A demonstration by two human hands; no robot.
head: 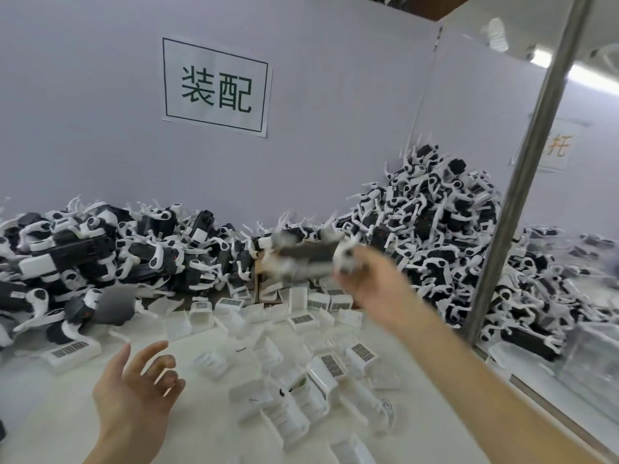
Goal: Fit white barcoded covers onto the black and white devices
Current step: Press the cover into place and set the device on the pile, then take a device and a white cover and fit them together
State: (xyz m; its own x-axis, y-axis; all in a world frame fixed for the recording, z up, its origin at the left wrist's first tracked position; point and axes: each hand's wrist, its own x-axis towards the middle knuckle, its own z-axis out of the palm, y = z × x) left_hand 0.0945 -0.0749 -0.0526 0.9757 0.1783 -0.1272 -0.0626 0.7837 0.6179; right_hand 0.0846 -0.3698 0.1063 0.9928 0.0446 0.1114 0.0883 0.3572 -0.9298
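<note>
My right grip point(370, 283) is stretched forward and closed round the right end of a black and white device point(301, 257), blurred. Its long axis runs nearly level across my view, free end pointing left, raised above the back of the surface point(50, 413) in the gap between the left pile point(83, 249) and the taller right pile point(435, 229); both heaps lie against the wall point(100, 145). My left grip point(134, 393) hovers released, fingers spread, over bare surface near me. White barcoded covers point(303, 319) litter the middle. A metal pole point(522, 182) and clear partition point(586, 329) close the right side.
</note>
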